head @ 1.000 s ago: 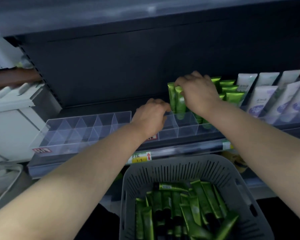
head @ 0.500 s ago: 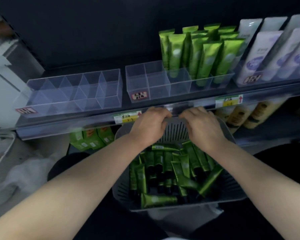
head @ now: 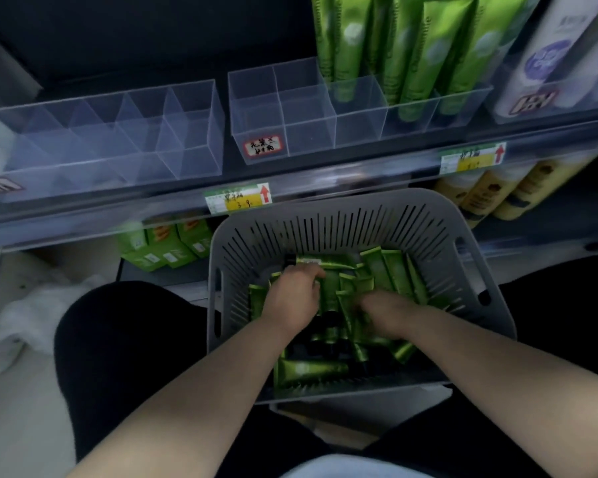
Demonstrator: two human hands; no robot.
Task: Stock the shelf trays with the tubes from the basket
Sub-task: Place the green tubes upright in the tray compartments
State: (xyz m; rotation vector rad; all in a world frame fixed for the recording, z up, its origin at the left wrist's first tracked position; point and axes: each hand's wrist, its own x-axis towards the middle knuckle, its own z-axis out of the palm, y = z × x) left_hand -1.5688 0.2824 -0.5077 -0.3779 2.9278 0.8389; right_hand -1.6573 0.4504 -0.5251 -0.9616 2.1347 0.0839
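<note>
Both bare hands are down inside the grey slotted plastic basket [head: 356, 219], among the loose green squeeze tubes [head: 390, 270] heaped in it. The left hand [head: 296, 296] lies curled over the tubes near the basket's middle; whether its fingers [head: 316, 274] grip one cannot be told. The right hand [head: 385, 313] is blurred, its fingers hidden among the tubes, so their state cannot be told either. Above, along the shelf's front edge, the clear partitioned plastic trays [head: 256, 112] stand, with upright green tubes [head: 418, 53] filling the compartments toward the shelf's right end.
</note>
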